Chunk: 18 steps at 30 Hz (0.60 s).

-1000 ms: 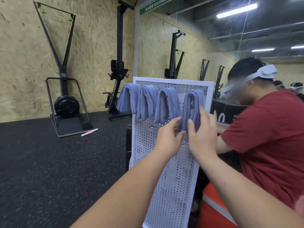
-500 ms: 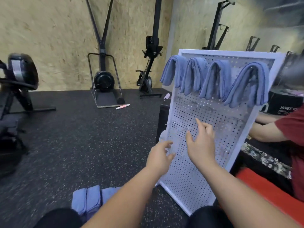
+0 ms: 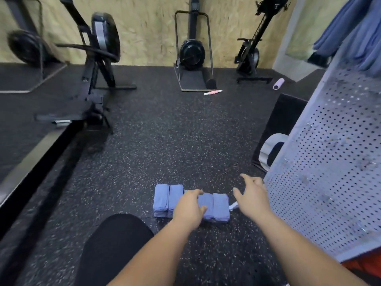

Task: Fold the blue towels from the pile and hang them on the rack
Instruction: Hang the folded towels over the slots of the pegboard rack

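blue towels point(image 3: 162, 200) under relaxed left hand point(image 3: 189, 207), perhaps touching; right hand point(image 3: 251, 197) splayed, empty; careless grab could unfold neighbours.

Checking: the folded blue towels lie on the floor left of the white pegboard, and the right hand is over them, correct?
No: the head view shows the left hand over the folded blue towels; the right hand is spread open beside them, near the white pegboard. The rest holds.
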Available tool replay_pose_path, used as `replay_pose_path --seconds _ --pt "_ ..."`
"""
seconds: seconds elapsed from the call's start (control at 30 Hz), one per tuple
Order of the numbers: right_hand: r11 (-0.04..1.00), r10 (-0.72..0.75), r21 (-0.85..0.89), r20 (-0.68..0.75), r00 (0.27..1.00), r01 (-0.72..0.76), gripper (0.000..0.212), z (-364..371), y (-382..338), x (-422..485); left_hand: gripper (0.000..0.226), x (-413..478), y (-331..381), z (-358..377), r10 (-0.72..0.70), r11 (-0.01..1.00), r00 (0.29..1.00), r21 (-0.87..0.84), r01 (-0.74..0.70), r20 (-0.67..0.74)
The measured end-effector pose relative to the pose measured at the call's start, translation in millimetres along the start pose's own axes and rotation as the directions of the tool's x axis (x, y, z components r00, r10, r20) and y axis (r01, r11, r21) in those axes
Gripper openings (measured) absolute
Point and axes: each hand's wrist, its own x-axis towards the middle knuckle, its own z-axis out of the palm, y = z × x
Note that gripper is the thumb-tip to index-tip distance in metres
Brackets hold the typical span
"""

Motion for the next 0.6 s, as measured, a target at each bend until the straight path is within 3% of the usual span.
replay_pose_path --seconds 0.23,0.6 --pt "0.997 -0.015 -0.072 0.279 0.960 0.037 0.065 75.0 -18.2 17.5 0.058 24.7 -54.1 -8.0 -0.183 0.982 0.983 0.045 0.182 0.010" --pt "0.986 -0.037 -0.122 0.487 0.873 0.110 0.068 161.2 -53.3 76.0 0.057 72.3 -107.7 -0.6 -0.334 0.942 0.942 0.050 0.333 0.011"
